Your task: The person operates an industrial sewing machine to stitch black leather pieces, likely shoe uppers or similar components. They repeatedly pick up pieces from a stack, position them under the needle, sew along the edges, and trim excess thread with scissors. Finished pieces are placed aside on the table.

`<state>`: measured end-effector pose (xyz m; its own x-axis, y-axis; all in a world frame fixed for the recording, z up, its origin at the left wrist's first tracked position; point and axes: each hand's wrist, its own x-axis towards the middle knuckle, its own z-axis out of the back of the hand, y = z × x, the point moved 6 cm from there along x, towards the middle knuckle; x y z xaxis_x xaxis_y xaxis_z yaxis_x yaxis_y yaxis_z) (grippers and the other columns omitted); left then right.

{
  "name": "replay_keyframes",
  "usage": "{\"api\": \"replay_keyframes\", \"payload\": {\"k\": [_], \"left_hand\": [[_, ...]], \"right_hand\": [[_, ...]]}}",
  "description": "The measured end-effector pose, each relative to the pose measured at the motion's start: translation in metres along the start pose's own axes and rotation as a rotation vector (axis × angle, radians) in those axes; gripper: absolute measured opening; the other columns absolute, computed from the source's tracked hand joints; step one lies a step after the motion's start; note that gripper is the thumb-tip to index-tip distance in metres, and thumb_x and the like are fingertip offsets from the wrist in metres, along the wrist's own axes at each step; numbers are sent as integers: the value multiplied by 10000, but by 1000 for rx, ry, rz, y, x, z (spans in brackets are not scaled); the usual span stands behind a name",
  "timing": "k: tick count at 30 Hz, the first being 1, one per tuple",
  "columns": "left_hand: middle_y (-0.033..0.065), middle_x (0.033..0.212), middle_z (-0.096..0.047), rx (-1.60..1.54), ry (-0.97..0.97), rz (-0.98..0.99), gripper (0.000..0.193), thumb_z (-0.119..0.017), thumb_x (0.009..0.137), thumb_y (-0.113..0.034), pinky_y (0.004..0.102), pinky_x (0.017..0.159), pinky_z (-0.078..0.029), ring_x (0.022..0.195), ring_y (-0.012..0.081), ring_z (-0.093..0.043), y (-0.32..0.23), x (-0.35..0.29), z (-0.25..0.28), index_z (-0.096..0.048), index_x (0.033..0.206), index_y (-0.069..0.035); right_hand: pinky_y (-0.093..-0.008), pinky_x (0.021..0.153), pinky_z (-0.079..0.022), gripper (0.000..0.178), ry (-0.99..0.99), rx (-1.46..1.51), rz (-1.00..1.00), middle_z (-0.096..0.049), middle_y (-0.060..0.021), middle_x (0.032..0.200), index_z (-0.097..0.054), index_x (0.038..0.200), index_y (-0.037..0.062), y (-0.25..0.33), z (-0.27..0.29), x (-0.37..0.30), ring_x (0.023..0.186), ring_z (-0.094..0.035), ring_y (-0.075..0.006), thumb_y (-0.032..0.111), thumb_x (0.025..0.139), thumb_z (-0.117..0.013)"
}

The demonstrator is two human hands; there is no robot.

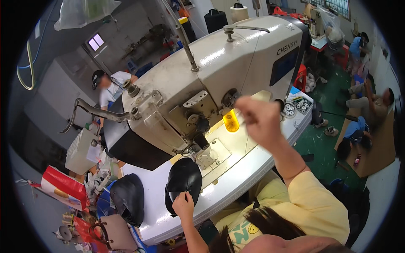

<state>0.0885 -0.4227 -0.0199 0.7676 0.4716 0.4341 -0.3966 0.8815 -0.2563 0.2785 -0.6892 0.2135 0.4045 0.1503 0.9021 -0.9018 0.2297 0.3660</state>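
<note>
While my left hand [183, 205] pinches the near edge of a glossy black piece [185, 177], my right hand [259, 120] is up in front of the sewing machine [168, 80], and what a blur it is! Are those fingers curled around something? They look bunched, but I cannot tell whether they grasp anything or merely close on themselves.

So here's how I read the step: the piece is being steadied beside the stitching area while the right hand sees to something at the machine, just beside the amber guard [231, 121]. The next move, in my judgement, calls for a firm left grip, the piece flat and square to the presser foot [202, 157], and the right hand down to guide the far side.

And where's the piece? It lies on the white counter [154, 230], left of the machine's bed, its far end close by the foot. Whether that edge sits under the foot, I cannot make out. It reaches away from me, directly beyond my left fingertips and touching them; from my right hand it's well apart, lower and to the left. Further left, near the piece but apart from it, waits a stack of dark shaped pieces [128, 200].
</note>
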Motion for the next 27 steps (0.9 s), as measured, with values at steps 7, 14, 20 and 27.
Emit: {"api": "replay_keyframes", "payload": {"k": [7,14,20,27], "left_hand": [[127,581,-573,20,-39,70,135,-594,753,-195,411,486,-438,537,307,-570,4,-5,0,-606,678,-83],[127,571,-569,-75,-63,20,164,-583,759,-202,407,490,-448,530,306,-567,-2,2,-2,-592,659,-72],[132,547,-552,-53,-45,56,189,-584,755,-203,405,482,-449,500,304,-553,7,-4,3,-572,638,-55],[120,540,-543,-45,-98,40,185,-586,759,-186,390,483,-439,510,291,-549,9,-7,2,-562,621,-65]], "right_hand": [[-295,520,-452,242,60,-11,-65,-594,-116,636,-612,806,40,-15,-26,-27,548,-593,-222,-103,621,-552],[-248,454,-333,54,-135,-53,-147,-554,-104,610,-580,831,-19,-58,6,-17,515,-462,-101,27,831,-552],[-244,435,-280,59,-53,-4,-199,-506,-35,626,-549,825,-10,-25,-1,1,528,-410,-86,33,856,-523],[-250,455,-300,35,21,-45,-120,-442,-73,565,-535,785,-18,-11,-18,-23,498,-409,-96,-2,816,-540]]}}
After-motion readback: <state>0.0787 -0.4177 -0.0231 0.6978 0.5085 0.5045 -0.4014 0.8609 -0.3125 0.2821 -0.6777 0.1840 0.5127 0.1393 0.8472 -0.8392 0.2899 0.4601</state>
